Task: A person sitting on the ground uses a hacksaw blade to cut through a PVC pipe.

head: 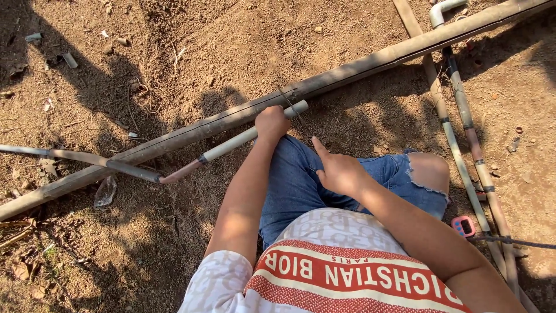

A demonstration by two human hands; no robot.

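Left hand (271, 123) | grip closed round white pipe (255, 135) | right hand (339, 171) | pinching thin saw blade (295, 113) across pipe's end | cut unfinished.

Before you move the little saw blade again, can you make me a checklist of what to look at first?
1. Left hand gripping the white pipe: ok.
2. Right hand holding the thin blade: ok.
3. Blade resting across the pipe near its end: ok.
4. Fingers clear of the blade's edge: cannot tell.
5. Pipe braced against the long pole: cannot tell.
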